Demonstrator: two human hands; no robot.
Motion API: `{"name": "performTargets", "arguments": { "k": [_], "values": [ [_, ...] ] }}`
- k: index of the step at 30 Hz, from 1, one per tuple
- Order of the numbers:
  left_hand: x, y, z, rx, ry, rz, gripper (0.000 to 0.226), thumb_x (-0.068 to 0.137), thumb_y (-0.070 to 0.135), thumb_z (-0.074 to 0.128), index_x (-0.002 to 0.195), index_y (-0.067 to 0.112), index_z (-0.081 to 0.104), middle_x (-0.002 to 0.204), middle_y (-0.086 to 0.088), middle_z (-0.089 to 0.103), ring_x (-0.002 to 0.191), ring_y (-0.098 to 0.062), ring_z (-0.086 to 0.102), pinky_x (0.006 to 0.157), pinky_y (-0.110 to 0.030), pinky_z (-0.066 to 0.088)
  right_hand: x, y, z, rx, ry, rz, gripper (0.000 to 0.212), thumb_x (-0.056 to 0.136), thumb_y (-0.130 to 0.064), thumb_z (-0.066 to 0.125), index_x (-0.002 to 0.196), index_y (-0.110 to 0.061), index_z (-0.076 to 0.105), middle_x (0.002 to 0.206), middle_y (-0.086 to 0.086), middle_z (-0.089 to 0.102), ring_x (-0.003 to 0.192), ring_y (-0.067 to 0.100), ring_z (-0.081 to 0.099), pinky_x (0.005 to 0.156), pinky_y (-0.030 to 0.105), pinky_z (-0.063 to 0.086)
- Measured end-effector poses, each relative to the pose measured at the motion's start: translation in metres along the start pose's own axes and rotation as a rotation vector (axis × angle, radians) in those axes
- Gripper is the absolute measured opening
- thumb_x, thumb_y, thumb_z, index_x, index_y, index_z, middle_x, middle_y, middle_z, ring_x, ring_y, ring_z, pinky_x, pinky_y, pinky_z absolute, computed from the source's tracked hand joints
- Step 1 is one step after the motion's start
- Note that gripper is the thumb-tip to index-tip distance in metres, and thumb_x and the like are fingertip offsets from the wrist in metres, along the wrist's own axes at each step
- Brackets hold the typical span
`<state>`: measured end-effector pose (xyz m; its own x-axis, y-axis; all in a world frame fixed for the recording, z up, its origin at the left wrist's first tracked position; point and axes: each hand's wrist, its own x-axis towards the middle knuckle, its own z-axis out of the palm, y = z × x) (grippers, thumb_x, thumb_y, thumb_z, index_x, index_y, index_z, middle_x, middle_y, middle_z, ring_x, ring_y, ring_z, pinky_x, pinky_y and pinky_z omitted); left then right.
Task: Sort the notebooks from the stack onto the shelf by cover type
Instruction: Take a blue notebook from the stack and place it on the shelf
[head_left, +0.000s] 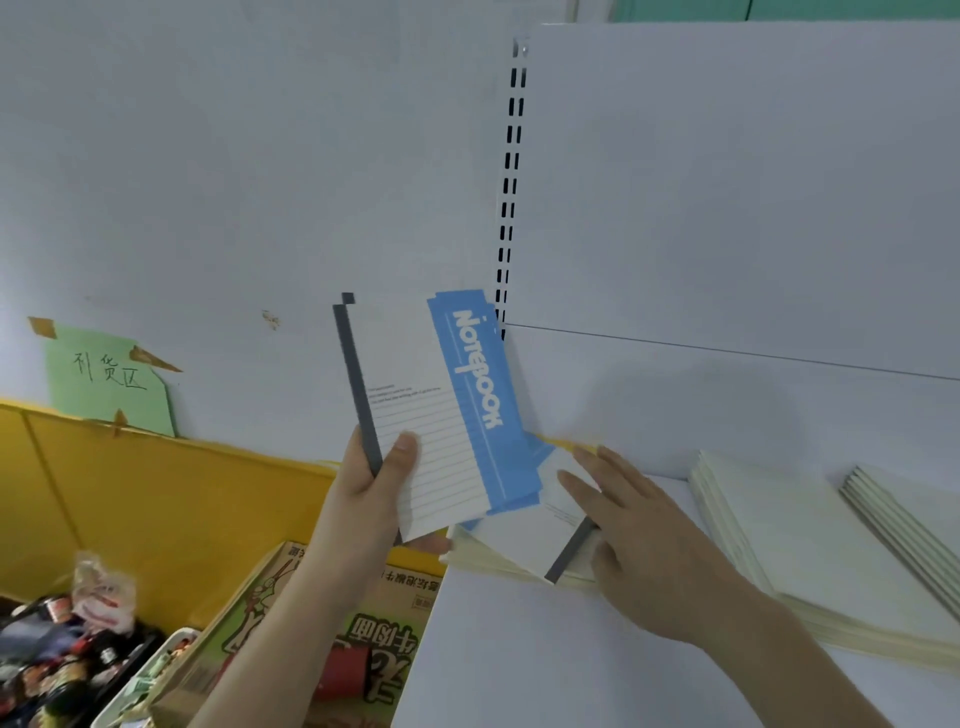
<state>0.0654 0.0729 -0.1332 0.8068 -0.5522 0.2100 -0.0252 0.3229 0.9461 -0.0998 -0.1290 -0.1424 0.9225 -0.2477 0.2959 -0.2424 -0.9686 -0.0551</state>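
Left hand (379, 483) grips a fanned bunch of white-and-blue "Notebook" covered notebooks with grey spines (421, 410), held upright above the edge of the white shelf (519, 649). Right hand (639, 525) lies flat, fingers straight, pressing on a matching notebook pile (524, 545) lying on the shelf. 2 cream plain-cover stacks (810, 545) sit further right.

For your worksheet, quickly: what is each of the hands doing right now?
Left hand: grips the blue-and-white notebooks.
Right hand: open, fingers flat on the notebook stack on the shelf.
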Motion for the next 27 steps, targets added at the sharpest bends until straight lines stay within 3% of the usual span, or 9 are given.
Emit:
{"name": "performTargets", "arguments": {
  "k": [2,3,5,7,8,16,20,25,27],
  "values": [
    [-0.001,-0.001,0.002,0.028,0.01,0.032,0.025,0.101,0.031,0.053,0.126,0.035,0.054,0.105,0.001,0.073,0.09,-0.028,0.074,0.049,-0.042,0.059,0.001,0.001,0.005,-0.043,-0.171,-0.027,0.08,0.077,-0.039,0.02,0.155,-0.028,0.018,0.163,-0.011,-0.001,0.151,0.011,-0.008,0.123,0.034,0.005],
    [-0.001,-0.002,0.003,0.034,0.021,0.043,0.025,0.102,0.03,0.053,0.126,0.034,0.054,0.102,0.002,0.074,0.088,-0.027,0.074,0.048,-0.042,0.059,0.002,0.001,0.009,-0.047,-0.214,-0.051,0.08,0.076,-0.043,0.018,0.155,-0.029,0.022,0.163,-0.01,0.004,0.151,0.012,-0.004,0.123,0.033,0.005],
    [-0.002,-0.004,0.004,0.072,0.039,0.07,0.025,0.101,0.03,0.053,0.126,0.033,0.054,0.098,0.004,0.073,0.084,-0.027,0.074,0.047,-0.042,0.058,0.0,0.003,0.018,-0.046,-0.192,-0.088,0.069,0.081,-0.046,0.023,0.145,-0.031,0.044,0.156,-0.007,0.034,0.146,0.014,0.028,0.12,0.038,0.022],
    [-0.002,-0.004,0.005,0.111,0.04,0.089,0.025,0.101,0.032,0.053,0.127,0.033,0.053,0.098,0.004,0.073,0.083,-0.026,0.073,0.047,-0.043,0.058,-0.004,0.008,0.02,-0.021,-0.004,-0.162,0.045,0.086,-0.041,0.039,0.121,-0.032,0.066,0.129,-0.007,0.064,0.117,0.013,0.062,0.097,0.042,0.051],
    [-0.002,-0.004,0.005,0.115,0.036,0.088,0.026,0.101,0.032,0.053,0.127,0.033,0.053,0.101,0.003,0.072,0.084,-0.026,0.073,0.047,-0.043,0.058,-0.006,0.01,0.018,-0.028,0.1,-0.193,0.038,0.087,-0.039,0.043,0.111,-0.032,0.072,0.116,-0.01,0.071,0.103,0.011,0.068,0.085,0.038,0.057],
    [0.008,-0.003,0.002,-0.035,0.031,0.034,0.029,0.099,0.036,0.054,0.127,0.043,0.053,0.119,0.006,0.069,0.106,-0.024,0.07,0.071,-0.054,0.061,-0.017,0.012,-0.024,-0.074,0.546,0.069,0.03,0.093,-0.039,0.047,0.092,-0.024,0.074,0.078,-0.007,0.074,0.064,0.022,0.069,0.051,0.035,0.055],
    [0.011,-0.005,0.004,0.072,0.07,0.085,0.028,0.1,0.046,0.05,0.127,0.053,0.05,0.117,0.017,0.067,0.113,-0.018,0.064,0.086,-0.047,0.059,-0.019,0.007,-0.042,-0.084,0.563,0.191,0.015,0.095,-0.032,0.059,0.087,-0.024,0.069,0.062,-0.007,0.065,0.052,0.022,0.06,0.044,0.034,0.049],
    [0.011,0.003,0.005,0.078,0.138,0.141,0.022,0.102,0.042,0.05,0.115,0.059,0.053,0.114,0.02,0.067,0.113,-0.014,0.062,0.097,-0.051,0.054,-0.02,0.008,-0.058,-0.103,0.608,0.281,0.024,0.095,-0.033,0.055,0.077,-0.019,0.063,0.044,-0.008,0.044,0.039,0.024,0.046,0.039,0.031,0.043],
    [0.01,0.004,0.006,0.091,0.135,0.152,0.022,0.102,0.04,0.05,0.108,0.061,0.053,0.107,0.024,0.067,0.109,-0.012,0.062,0.093,-0.047,0.056,-0.016,0.003,-0.06,-0.043,0.685,0.352,0.027,0.094,-0.033,0.055,0.075,-0.016,0.063,0.044,-0.004,0.05,0.04,0.028,0.05,0.042,0.034,0.046]
  ]
}}
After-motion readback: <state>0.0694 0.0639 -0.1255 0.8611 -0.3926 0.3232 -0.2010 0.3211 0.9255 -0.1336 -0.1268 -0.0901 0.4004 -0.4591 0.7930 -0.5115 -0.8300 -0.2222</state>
